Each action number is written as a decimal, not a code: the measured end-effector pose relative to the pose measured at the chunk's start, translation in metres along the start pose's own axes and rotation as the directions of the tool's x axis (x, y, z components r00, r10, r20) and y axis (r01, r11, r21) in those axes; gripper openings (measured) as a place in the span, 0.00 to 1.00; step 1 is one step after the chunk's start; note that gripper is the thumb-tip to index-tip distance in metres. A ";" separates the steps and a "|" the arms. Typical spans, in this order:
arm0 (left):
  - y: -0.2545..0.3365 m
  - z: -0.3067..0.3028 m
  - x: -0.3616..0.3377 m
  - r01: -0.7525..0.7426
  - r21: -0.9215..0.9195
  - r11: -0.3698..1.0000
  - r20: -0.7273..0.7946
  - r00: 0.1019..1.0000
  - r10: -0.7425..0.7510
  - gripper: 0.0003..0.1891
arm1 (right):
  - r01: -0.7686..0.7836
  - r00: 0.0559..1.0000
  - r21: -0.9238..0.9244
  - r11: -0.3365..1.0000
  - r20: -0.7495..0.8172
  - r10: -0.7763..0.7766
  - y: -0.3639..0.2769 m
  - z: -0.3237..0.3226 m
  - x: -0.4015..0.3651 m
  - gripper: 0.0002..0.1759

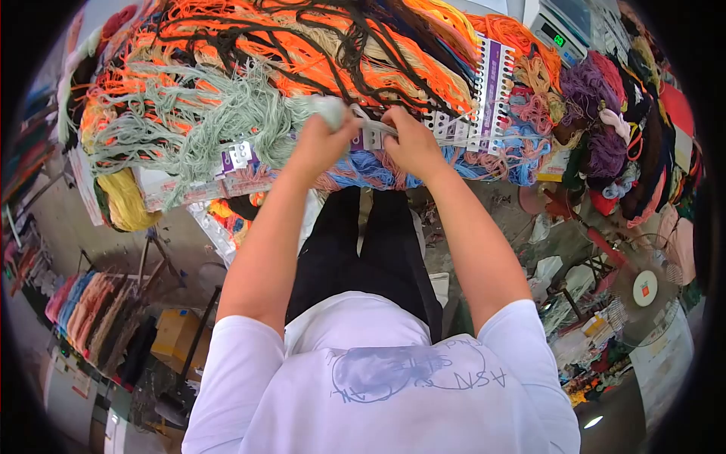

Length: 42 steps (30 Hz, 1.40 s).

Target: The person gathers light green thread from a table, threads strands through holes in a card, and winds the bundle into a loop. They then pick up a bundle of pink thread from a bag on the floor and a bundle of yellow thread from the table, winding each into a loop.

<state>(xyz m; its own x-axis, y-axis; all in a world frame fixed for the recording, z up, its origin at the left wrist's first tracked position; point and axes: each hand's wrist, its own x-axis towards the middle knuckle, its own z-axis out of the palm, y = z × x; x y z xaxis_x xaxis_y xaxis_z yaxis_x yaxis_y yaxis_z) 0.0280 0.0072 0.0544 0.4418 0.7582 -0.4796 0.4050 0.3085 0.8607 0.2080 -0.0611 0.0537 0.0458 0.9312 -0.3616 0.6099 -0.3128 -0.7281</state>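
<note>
Pale green embroidery thread (227, 113) lies in a loose, tangled heap on the left of the worktable. My left hand (324, 144) is closed on a bunch of this thread, which bulges above the fingers. A short way to the right, my right hand (413, 145) pinches pale strands that stretch between both hands. Under the hands lies a white and purple punched thread card (370, 139), partly covered by my fingers. Another punched card (495, 87) stands out to the right, with pale strands trailing across its lower end.
Orange, black and beige skeins (302, 45) cover the back of the table. Blue thread (363, 170) lies along its front edge. A digital scale (558, 30) sits at the back right, near purple skeins (594, 98). A fan (644, 291) stands at the lower right.
</note>
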 end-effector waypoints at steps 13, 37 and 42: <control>0.100 -0.258 -0.063 -0.193 -0.083 0.978 -0.684 0.725 0.085 0.01 | -0.144 0.987 0.023 0.989 -0.062 0.145 0.023 0.023 0.012 0.08; 0.288 -0.056 -0.207 -0.063 -0.813 0.579 0.186 0.914 0.360 0.24 | 0.337 0.912 0.773 0.537 -0.126 -0.390 -0.274 -0.171 -0.147 0.06; 0.291 -0.048 -0.210 -0.127 -0.755 0.644 0.176 0.906 0.385 0.28 | 0.276 0.928 0.797 0.537 -0.076 -0.365 -0.273 -0.185 -0.161 0.07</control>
<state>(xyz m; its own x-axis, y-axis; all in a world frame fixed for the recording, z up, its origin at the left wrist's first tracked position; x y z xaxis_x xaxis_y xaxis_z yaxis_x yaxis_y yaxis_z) 0.0141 -0.0347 0.4137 0.6972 0.7044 -0.1332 -0.3993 0.5360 0.7439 0.1808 -0.0911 0.4187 -0.1195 0.9925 -0.0258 -0.2902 -0.0598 -0.9551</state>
